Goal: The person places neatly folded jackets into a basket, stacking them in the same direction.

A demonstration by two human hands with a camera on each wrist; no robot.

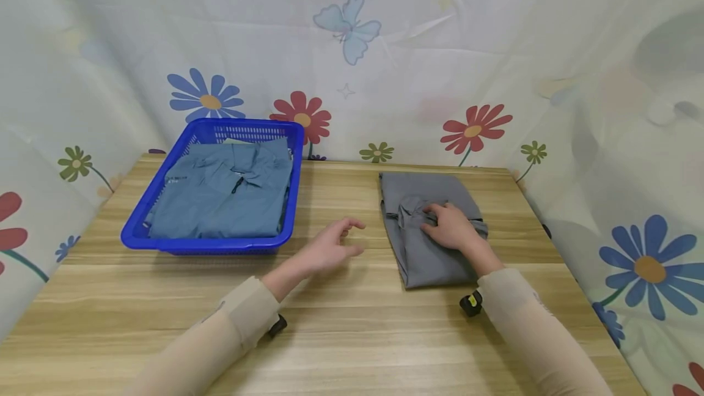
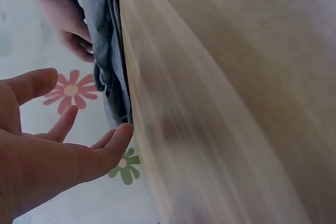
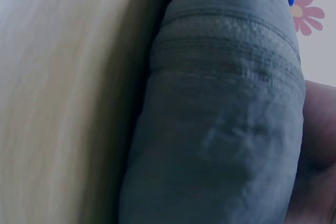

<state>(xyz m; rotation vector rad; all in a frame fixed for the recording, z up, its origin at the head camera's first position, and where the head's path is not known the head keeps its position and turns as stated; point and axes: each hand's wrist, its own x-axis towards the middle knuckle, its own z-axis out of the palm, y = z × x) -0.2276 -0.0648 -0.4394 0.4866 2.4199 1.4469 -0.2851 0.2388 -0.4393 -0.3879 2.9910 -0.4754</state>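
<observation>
A folded grey garment point(image 1: 440, 267), rumpled near its middle, lies on the right of the table. My right hand point(image 1: 453, 228) rests on it from above, fingers bent, with thumb and forefinger apart over the rumpled cloth. In the right wrist view, the garment's stitched edge point(image 3: 226, 51) fills the middle and hides part of that hand. My left hand point(image 1: 330, 249) hovers between basket and garment, its fingers spread and holding nothing. The left wrist view shows this hand's thumb and fingers point(image 2: 115, 145) apart. A blue-grey zip-neck shirt point(image 1: 220, 194) lies folded in the basket.
The blue plastic basket point(image 1: 203, 243) stands on the left of the wooden table point(image 1: 357, 335), with other cloth edges under the shirt. A flowered curtain point(image 1: 407, 66) hangs behind and along both sides. Each sleeve has a small black device point(image 1: 471, 303) at the wrist.
</observation>
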